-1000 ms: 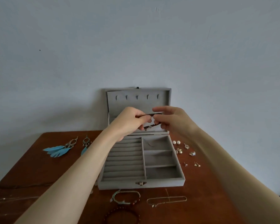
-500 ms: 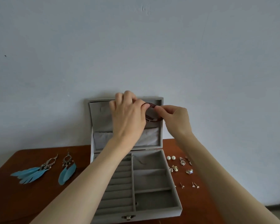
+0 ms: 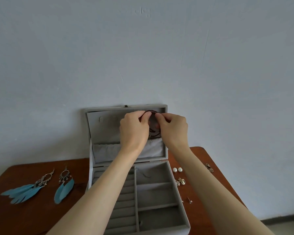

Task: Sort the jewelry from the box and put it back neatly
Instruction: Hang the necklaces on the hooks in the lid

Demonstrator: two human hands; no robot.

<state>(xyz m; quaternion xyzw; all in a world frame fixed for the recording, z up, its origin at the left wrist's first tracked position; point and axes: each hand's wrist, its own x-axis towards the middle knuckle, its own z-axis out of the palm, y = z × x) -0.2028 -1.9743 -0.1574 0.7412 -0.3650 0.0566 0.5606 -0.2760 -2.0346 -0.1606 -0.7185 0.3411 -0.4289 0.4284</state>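
While both hands meet at the centre of the frame, the left hand (image 3: 134, 129) and the right hand (image 3: 172, 128) each pinch a dark red beaded bracelet (image 3: 151, 112) between closed fingertips, holding it against the top of the upright lid (image 3: 98, 126) of the grey jewelry box (image 3: 159, 197). More dark beads hang between the palms, above the lid's gathered pocket (image 3: 105, 149). Below, the box's tray sits open on the brown table (image 3: 27, 216). Two blue feather earrings (image 3: 41, 187) lie at lower left; pearl studs (image 3: 177, 170) and small metal earrings (image 3: 181, 181) lie right of the box.
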